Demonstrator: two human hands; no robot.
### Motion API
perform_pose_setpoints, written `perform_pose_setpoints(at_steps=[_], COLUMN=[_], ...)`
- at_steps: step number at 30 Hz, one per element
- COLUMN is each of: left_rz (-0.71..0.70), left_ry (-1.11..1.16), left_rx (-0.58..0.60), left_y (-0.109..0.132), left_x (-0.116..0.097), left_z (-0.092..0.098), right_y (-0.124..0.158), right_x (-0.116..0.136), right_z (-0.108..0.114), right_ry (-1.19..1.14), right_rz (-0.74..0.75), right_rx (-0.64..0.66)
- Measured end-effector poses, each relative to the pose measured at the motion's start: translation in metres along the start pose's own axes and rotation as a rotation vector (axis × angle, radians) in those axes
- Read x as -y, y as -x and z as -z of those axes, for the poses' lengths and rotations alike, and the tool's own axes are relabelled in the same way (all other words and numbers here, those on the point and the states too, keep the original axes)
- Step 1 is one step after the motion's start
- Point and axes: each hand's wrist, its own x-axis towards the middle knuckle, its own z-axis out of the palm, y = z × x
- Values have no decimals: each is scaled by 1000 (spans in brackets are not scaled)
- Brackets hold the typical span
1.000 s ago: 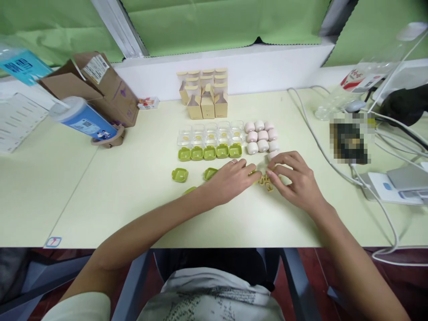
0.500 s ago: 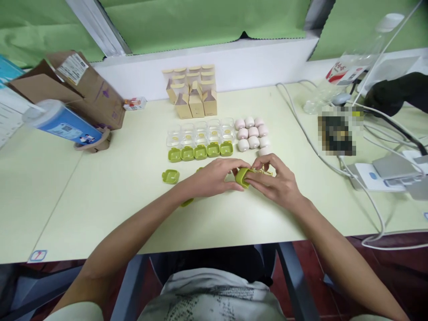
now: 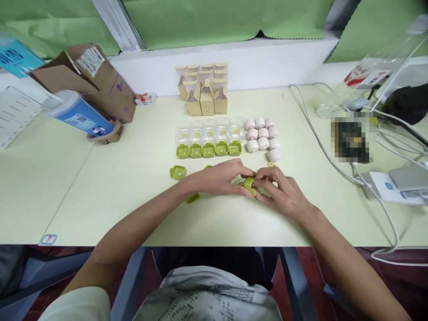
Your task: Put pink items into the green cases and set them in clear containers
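Observation:
Both hands meet over the table's middle on a small green plastic cup point(image 3: 249, 185). My left hand point(image 3: 222, 177) grips it from the left, thumb below and fingers above. From the right, my right hand point(image 3: 284, 189) has its fingertips on the same cup, partly covering it. Just beyond the right hand lies a thin yellow-green piece point(image 3: 272, 164), close to a group of pale pink rounded pieces point(image 3: 263, 133). A loose green shell point(image 3: 178, 172) sits left of the left hand; another green piece point(image 3: 193, 198) is partly hidden under the left forearm.
A row of green shells point(image 3: 209, 150) stands before clear plastic covers point(image 3: 210, 133). Behind them are small open cardboard boxes point(image 3: 207, 100). At left are a large carton point(image 3: 117, 100) and a blue cup point(image 3: 83, 117); at right, white cables point(image 3: 312, 129) and a bottle point(image 3: 357, 84).
The green cup has turned between my hands. A thin yellow-green piece that was at my right fingers now lies on the table. The whole view has shifted slightly.

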Motion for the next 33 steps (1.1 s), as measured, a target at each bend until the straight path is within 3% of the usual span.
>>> perform_pose_setpoints(at_steps=[4,8,11,15,17,19,22,27,30,33], left_rz=[76,170,185,130,114,105,130,300,308,263], left_ry=[-46,-159,-241,-391,-477,-539,-598,-737,-785,-789], left_rx=[-27,-99,-106,-59,-105,-206,-366,-616,-641,-696], left_y=[1,2,1,-4,-1,12,58,142,155,149], left_x=[-2,-1,2,1,-3,-10,-17,-9,4,12], left_z=[2,0,-6,-13,-12,-9,-10,-51,-80,-92], right_y=[8,9,9,16,20,23,23,5,-22,-48], right_x=[-4,-10,-18,-31,-35,-36,-36,-18,19,64], right_z=[0,8,15,14,11,8,8,8,-4,-29], right_ry=[-158,-302,-230,-110,-69,-43,-47,-51,-78,-152], right_rz=[-96,-182,-246,-259,-254,-255,-253,-159,-54,-30], right_rx=[13,-145,-238,-167,-88,-28,-59,-116,-46,86])
